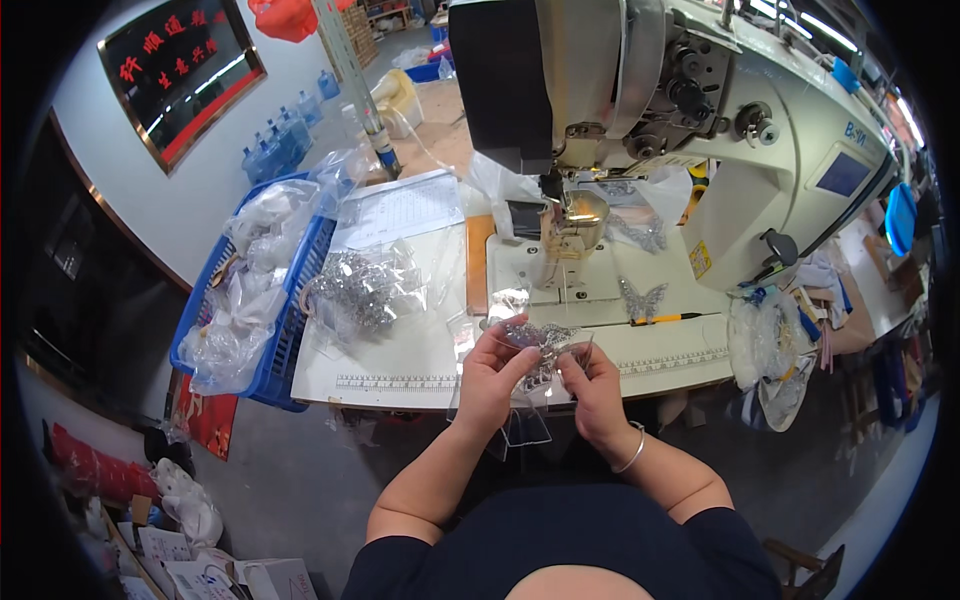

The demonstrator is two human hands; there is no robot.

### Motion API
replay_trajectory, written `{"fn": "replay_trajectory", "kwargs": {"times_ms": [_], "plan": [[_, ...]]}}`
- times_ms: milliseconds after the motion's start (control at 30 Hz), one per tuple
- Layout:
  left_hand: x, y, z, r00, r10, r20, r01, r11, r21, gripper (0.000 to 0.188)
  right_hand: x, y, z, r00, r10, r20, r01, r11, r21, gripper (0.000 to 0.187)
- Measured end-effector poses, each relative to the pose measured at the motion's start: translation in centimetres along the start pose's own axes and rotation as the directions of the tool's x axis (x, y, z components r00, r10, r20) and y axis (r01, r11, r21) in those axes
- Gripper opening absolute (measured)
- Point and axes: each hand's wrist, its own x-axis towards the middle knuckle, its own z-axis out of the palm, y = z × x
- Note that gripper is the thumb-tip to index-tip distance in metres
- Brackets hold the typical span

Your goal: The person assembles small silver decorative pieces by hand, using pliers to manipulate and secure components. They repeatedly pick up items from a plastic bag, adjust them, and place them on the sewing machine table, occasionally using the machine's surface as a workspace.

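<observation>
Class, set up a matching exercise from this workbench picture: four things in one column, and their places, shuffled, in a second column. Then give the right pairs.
Things:
1. silver butterfly ornament
2. blue basket
3. clear bag of silver pieces
4. small sparkly piece in a clear sleeve

Places:
A. at the table's left edge, full of plastic bags
B. between the left hand and the right hand
C. on the sewing machine's bed, right of the needle
D. on the table, between basket and machine

Pairs: 1-C, 2-A, 3-D, 4-B
</observation>
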Motion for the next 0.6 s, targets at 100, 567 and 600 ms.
{"fn": "replay_trajectory", "kwargs": {"times_ms": [100, 567, 600], "plan": [[0.2, 0.3, -0.8, 0.999, -0.022, 0.047, 0.021, 0.999, 0.027, 0.035, 1.7, -1.1, -1.5, 0.993, -0.115, -0.017, 0.108, 0.969, -0.224, 0.022], [0.3, 0.8, -1.5, 0.941, -0.15, 0.304, 0.17, 0.985, -0.039, 0.032, 4.3, -4.0, -1.3, 0.984, -0.074, 0.163, 0.098, 0.985, -0.14, 0.011], [0.5, 0.6, -1.7, 0.938, -0.137, 0.319, 0.172, 0.982, -0.083, 0.031, 4.3, -4.1, -1.3, 0.984, -0.076, 0.161, 0.096, 0.988, -0.121, 0.01]]}}
